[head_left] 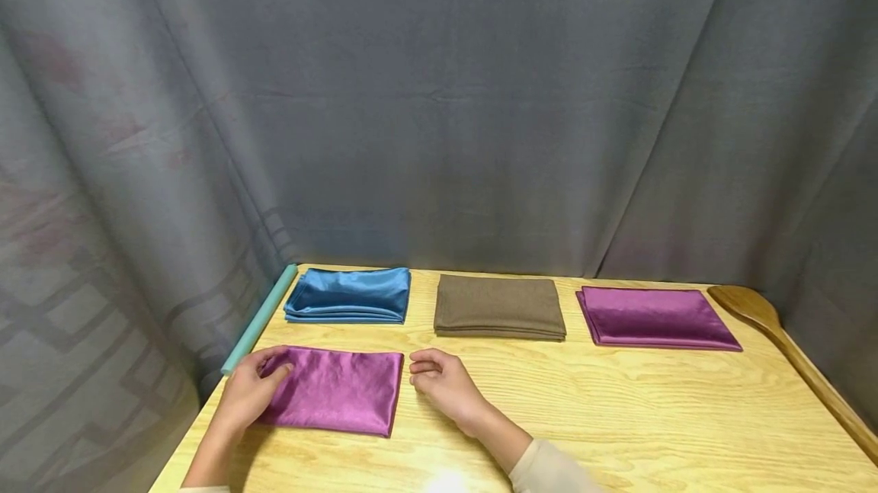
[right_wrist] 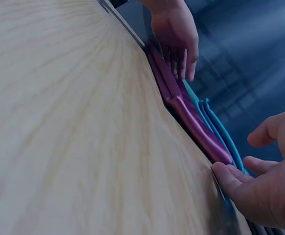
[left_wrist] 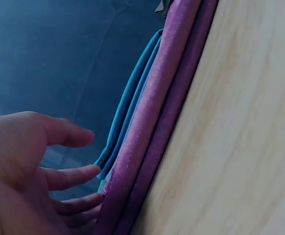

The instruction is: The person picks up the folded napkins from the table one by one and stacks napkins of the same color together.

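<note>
A folded purple satin cloth (head_left: 336,390) lies flat near the front left of the wooden table. My left hand (head_left: 245,395) is at its left end, thumb and fingers apart over that edge. In the left wrist view the fingers of the left hand (left_wrist: 44,171) are loosely bent beside the purple cloth (left_wrist: 147,117), gripping nothing visible. By the cloth's right end is my right hand (head_left: 449,390), its fingers relaxed. The right wrist view shows the right hand (right_wrist: 265,181) with lower fingertips close to the cloth's corner; whether they touch it, I cannot tell.
Behind, in a row, lie a folded blue satin cloth (head_left: 350,295), a folded brown cloth (head_left: 501,307) and another folded purple cloth (head_left: 658,318). A teal rod (head_left: 261,319) runs along the left edge, a long wooden spoon (head_left: 782,340) along the right. Grey curtains (head_left: 439,112) surround the table.
</note>
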Available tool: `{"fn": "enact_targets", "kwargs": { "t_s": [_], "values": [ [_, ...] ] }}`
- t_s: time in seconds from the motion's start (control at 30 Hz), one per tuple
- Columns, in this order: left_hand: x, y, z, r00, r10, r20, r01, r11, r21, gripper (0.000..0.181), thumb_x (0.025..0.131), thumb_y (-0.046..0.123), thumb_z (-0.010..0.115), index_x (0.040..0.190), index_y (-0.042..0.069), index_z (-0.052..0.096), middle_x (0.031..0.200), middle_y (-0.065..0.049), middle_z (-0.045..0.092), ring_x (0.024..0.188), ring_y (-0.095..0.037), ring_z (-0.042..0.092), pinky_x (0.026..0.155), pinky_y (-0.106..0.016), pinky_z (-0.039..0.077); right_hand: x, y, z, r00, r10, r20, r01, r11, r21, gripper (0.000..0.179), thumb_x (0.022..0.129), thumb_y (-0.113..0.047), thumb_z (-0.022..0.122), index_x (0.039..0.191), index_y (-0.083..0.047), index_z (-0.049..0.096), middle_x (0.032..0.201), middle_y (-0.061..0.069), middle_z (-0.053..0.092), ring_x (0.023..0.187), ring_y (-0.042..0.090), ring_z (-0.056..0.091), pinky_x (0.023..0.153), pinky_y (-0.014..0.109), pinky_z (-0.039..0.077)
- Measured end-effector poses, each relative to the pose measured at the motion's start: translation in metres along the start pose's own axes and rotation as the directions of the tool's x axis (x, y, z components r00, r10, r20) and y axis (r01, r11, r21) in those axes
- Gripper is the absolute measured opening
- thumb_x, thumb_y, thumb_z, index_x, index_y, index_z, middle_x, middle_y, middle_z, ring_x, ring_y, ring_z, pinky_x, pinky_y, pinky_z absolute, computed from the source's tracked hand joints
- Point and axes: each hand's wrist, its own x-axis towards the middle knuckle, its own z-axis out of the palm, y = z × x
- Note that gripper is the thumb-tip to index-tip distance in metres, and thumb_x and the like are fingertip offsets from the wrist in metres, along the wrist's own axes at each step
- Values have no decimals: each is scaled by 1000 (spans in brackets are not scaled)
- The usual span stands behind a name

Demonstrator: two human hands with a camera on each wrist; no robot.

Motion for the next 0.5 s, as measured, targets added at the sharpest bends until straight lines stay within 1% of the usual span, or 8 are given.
{"fn": "enact_targets", "kwargs": {
  "t_s": [0.1, 0.17, 0.27, 0.37, 0.5],
  "values": [
    [-1, -1, -1, 1000, -6, -7, 7, 999, 50, 50, 98, 18, 64, 140, -7, 56, 150, -36, 48, 142, -53, 42, 117, -64, 35, 0, 1, 7, 1000, -2, 3, 2, 1000, 2, 44, 89, 0, 62, 131, 12, 59, 120, 26, 64, 109, 27, 67, 84, 18, 55],
    [-1, -2, -1, 1000, -8, -9, 9, 996, 85, 50, 98, 19, 64, 140, -8, 56, 149, -36, 48, 141, -53, 43, 117, -64, 35, 0, 1, 10, 1000, -7, 1, 7, 1000, 2, 42, 89, 0, 63, 129, 11, 60, 120, 26, 65, 110, 28, 66, 83, 16, 53],
    [0, -4, 0, 1000, -4, -21, 6, 991, 133, 50, 97, 20, 64, 138, -8, 58, 147, -35, 51, 139, -54, 45, 115, -65, 37, 1, 2, 14, 1000, -28, 2, 28, 1000, 0, 41, 89, 1, 62, 128, 12, 61, 120, 27, 66, 111, 31, 67, 85, 17, 54],
    [1, -5, 0, 999, 4, -38, 2, 987, 163, 48, 96, 21, 65, 135, -7, 61, 145, -34, 54, 137, -54, 47, 112, -65, 40, 1, 1, 17, 1000, -29, 9, 29, 1000, -10, 43, 88, 1, 61, 130, 12, 61, 122, 26, 67, 113, 33, 67, 91, 23, 56],
    [1, -5, 0, 998, 14, -58, -5, 987, 162, 43, 93, 16, 66, 130, -6, 65, 142, -34, 56, 134, -54, 50, 109, -63, 42, 0, -1, 18, 1000, -11, 13, 11, 1000, -16, 44, 89, 1, 60, 132, 10, 61, 124, 25, 69, 116, 34, 68, 98, 33, 57]
  ]
}}
